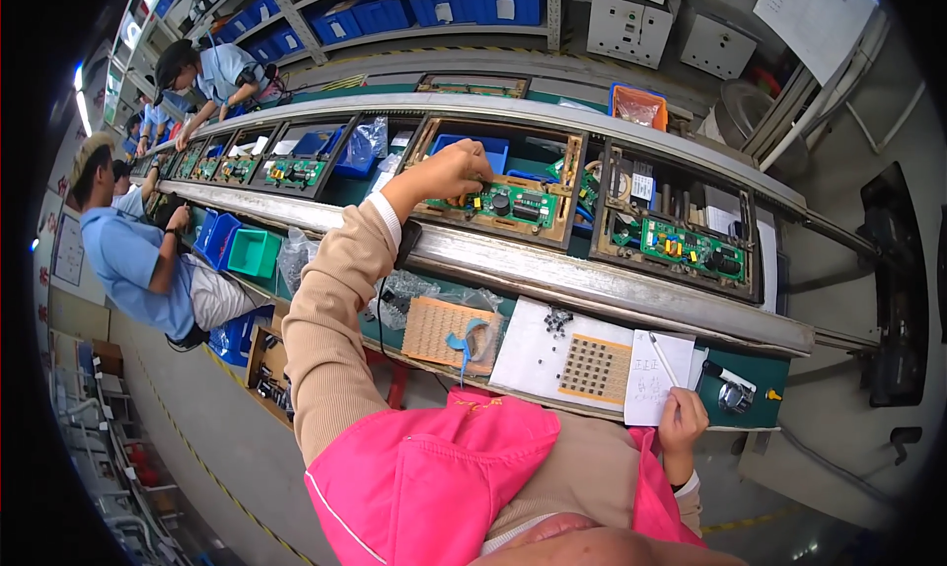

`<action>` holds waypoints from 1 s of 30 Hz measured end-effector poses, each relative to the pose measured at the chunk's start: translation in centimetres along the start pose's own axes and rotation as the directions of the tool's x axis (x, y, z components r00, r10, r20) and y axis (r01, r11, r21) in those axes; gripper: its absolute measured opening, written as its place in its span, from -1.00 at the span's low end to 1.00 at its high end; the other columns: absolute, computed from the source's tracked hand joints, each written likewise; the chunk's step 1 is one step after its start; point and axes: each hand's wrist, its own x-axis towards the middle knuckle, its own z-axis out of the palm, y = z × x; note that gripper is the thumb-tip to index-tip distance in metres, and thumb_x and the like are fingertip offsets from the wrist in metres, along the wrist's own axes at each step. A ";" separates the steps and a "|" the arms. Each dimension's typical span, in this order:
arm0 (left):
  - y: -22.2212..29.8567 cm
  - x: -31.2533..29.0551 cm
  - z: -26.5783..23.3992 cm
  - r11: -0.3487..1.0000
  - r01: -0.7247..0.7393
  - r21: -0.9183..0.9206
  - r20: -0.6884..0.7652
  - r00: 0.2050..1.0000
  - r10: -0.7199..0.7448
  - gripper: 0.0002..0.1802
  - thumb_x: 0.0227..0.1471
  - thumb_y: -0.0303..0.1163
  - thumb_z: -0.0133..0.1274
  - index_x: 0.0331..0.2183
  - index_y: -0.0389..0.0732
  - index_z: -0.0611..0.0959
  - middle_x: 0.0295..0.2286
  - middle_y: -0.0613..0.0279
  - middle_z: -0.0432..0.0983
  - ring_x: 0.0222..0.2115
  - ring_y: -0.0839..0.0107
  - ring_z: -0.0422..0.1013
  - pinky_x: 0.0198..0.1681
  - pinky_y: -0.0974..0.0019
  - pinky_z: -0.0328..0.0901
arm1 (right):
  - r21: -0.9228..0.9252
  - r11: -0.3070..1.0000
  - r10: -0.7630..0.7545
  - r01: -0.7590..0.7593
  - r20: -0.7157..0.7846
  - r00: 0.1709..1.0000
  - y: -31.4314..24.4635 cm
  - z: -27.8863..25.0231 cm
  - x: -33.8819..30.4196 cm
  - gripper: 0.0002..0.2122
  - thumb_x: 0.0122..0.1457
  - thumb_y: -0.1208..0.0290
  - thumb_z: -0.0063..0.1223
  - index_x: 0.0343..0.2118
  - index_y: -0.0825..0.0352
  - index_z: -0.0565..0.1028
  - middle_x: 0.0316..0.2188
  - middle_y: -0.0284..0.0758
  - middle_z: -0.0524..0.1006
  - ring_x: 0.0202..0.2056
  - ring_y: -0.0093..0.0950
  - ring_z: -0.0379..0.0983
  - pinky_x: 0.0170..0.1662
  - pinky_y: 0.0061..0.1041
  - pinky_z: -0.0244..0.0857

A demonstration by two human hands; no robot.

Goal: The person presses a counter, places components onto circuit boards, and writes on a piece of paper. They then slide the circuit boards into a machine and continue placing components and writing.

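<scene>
My left hand reaches across the rail, its fingers pinched together at the left end of a green circuit board. Whatever those fingers hold, if anything, is hidden. The board carries black and yellow components and lies in a brown-edged frame. By the bench's front edge, my right hand is curled at the lower right corner of a white sheet with handwritten marks. A slim white pen slants across that sheet, its lower end meeting the fingers. I cannot tell whether they grip the pen or the paper.
Another framed circuit board sits to the right on the metal rail. Nearer are a slotted tan board with black parts, a plain tan board, blue-handled scissors and a marker. Co-workers line the left.
</scene>
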 end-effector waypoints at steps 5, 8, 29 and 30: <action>0.3 0.3 0.1 0.998 0.004 0.066 0.054 0.998 -0.008 -0.76 -0.27 -0.53 0.19 -0.39 -0.20 0.67 -0.43 0.10 0.44 -0.29 0.13 0.35 -0.18 0.18 0.27 | -0.003 1.000 -0.019 0.019 -0.004 1.000 0.0 0.0 0.1 -0.91 -0.06 0.72 -0.03 -0.45 0.49 0.46 -0.54 -0.11 0.48 -0.51 -0.17 0.45 -0.42 -0.37 0.35; -0.2 0.2 0.4 0.997 0.023 0.076 0.075 0.997 -0.029 -0.77 -0.27 -0.53 0.19 -0.39 -0.20 0.67 -0.40 0.10 0.44 -0.28 0.12 0.35 -0.18 0.18 0.26 | 0.004 1.000 -0.023 0.023 -0.006 1.000 0.1 -0.1 0.1 -0.91 -0.06 0.72 -0.03 -0.45 0.49 0.46 -0.54 -0.11 0.48 -0.50 -0.17 0.45 -0.42 -0.37 0.35; 0.9 -3.1 -0.7 0.974 0.206 -0.095 -0.276 0.935 -0.224 -0.82 -0.17 -0.69 0.01 -0.42 -0.32 0.60 -0.42 0.08 0.47 -0.35 0.18 0.42 -0.26 0.28 0.31 | 0.099 0.995 0.014 -0.010 -0.034 0.999 0.3 -0.7 -0.1 -0.92 -0.07 0.70 -0.01 -0.46 0.47 0.47 -0.54 -0.12 0.49 -0.50 -0.19 0.46 -0.41 -0.38 0.36; 1.2 -3.9 -1.0 0.953 0.271 -0.138 -0.356 0.884 -0.303 -0.86 -0.17 -0.69 0.01 -0.45 -0.33 0.59 -0.45 0.04 0.48 -0.39 0.13 0.44 -0.27 0.26 0.33 | 0.128 0.991 0.049 -0.045 -0.034 0.998 0.3 -0.8 -0.2 -0.92 -0.07 0.70 0.00 -0.46 0.46 0.47 -0.54 -0.13 0.49 -0.50 -0.19 0.46 -0.41 -0.39 0.36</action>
